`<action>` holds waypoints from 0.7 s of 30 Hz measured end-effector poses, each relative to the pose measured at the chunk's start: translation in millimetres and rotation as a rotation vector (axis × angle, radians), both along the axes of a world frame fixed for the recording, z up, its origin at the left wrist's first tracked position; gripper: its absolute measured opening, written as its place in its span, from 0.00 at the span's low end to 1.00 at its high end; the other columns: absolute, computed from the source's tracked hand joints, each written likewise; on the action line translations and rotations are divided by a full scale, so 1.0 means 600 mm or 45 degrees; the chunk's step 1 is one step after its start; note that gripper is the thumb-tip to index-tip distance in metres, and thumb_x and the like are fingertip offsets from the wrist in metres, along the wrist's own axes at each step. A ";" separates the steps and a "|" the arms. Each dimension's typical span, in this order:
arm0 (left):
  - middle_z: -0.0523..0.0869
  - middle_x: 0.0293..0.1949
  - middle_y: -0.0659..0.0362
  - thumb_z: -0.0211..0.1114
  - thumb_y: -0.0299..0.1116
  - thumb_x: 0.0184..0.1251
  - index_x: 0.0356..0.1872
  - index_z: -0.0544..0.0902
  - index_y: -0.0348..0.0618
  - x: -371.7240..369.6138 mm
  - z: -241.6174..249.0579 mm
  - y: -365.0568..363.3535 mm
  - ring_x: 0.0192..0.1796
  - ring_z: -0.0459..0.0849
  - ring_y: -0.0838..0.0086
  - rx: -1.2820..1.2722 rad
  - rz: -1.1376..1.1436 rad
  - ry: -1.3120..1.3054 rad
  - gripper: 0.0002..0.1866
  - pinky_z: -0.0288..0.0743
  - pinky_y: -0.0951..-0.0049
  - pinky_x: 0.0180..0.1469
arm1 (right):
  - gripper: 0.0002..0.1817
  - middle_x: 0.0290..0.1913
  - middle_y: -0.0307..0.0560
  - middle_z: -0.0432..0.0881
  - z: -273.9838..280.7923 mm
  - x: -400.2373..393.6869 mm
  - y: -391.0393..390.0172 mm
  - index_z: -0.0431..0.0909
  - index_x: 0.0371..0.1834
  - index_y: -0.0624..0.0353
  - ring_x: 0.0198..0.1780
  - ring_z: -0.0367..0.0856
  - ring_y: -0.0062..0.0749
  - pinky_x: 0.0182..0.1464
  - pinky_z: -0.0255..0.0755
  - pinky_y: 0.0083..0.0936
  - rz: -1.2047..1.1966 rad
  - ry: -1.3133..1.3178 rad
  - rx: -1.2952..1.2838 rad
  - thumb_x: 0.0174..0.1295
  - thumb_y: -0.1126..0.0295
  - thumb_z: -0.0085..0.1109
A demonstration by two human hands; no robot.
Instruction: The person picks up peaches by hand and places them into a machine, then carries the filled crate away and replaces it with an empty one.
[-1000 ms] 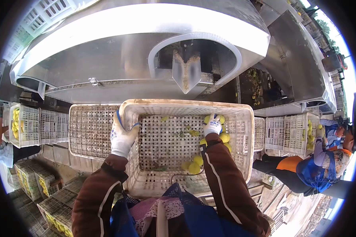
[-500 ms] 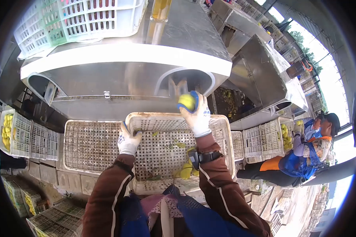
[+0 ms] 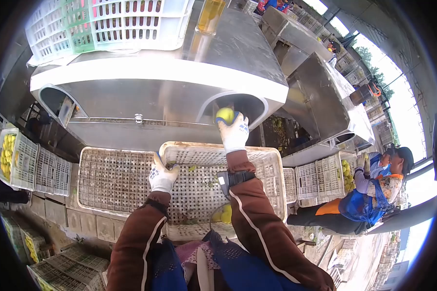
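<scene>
My right hand [image 3: 234, 132], in a white and blue work glove, grips a round yellow-green fruit [image 3: 225, 115]. It is raised in front of the round opening [image 3: 245, 109] in the metal machine's front. My left hand [image 3: 162, 176], gloved alike, is closed over the left rim of a white plastic crate [image 3: 272, 169], thumb on the inner side. Lying at the near end of that crate are a few yellow-green fruits [image 3: 223, 214], partly hidden behind my right forearm. Some leaf bits [image 3: 193, 168] are on its perforated floor.
To the left, a dirty crate [image 3: 114, 180] adjoins the one I hold. The metal machine [image 3: 165, 94] spans the front, topped by a white and green crate [image 3: 116, 24] and a jar of amber liquid [image 3: 210, 17]. At right, a co-worker [image 3: 369, 189] stands by fruit crates [image 3: 320, 178].
My right hand has carried the fruit up to the machine's round opening. My left hand stays on the crate rim. Beside the crates at right, the co-worker's hands have shifted slightly.
</scene>
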State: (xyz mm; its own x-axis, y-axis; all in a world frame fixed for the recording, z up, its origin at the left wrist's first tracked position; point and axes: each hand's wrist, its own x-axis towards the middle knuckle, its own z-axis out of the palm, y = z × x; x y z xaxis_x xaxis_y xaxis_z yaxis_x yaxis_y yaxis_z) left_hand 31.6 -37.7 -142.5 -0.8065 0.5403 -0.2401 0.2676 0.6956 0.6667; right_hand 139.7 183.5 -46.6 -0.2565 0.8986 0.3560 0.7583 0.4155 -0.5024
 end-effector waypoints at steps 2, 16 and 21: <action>0.69 0.62 0.38 0.72 0.50 0.43 0.72 0.52 0.39 -0.005 0.005 0.008 0.59 0.76 0.49 -0.030 0.010 0.004 0.56 0.72 0.58 0.59 | 0.43 0.59 0.73 0.68 0.022 -0.030 0.017 0.64 0.63 0.67 0.54 0.76 0.60 0.52 0.75 0.41 -0.038 -0.109 -0.025 0.47 0.55 0.72; 0.74 0.58 0.38 0.72 0.39 0.48 0.69 0.56 0.33 0.000 -0.016 0.004 0.60 0.75 0.51 0.121 0.004 0.042 0.48 0.69 0.62 0.61 | 0.28 0.49 0.60 0.81 -0.296 0.403 0.058 0.73 0.53 0.64 0.51 0.81 0.51 0.52 0.75 0.42 -0.102 -0.932 -0.726 0.55 0.55 0.63; 0.74 0.58 0.40 0.72 0.35 0.50 0.70 0.55 0.34 0.005 -0.017 0.007 0.60 0.75 0.57 0.132 0.035 0.058 0.47 0.69 0.64 0.61 | 0.39 0.51 0.60 0.81 -0.386 0.338 0.090 0.65 0.62 0.64 0.51 0.82 0.50 0.52 0.75 0.41 -0.348 -0.825 -0.737 0.53 0.50 0.66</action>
State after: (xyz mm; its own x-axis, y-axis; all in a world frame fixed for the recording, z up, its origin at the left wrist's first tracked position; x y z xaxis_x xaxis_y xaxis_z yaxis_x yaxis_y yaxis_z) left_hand 34.5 -33.5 -153.0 -0.8302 0.5377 -0.1470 0.2807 0.6312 0.7230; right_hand 342.4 237.5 -278.1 -0.0008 0.9510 -0.3091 0.9998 -0.0049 -0.0175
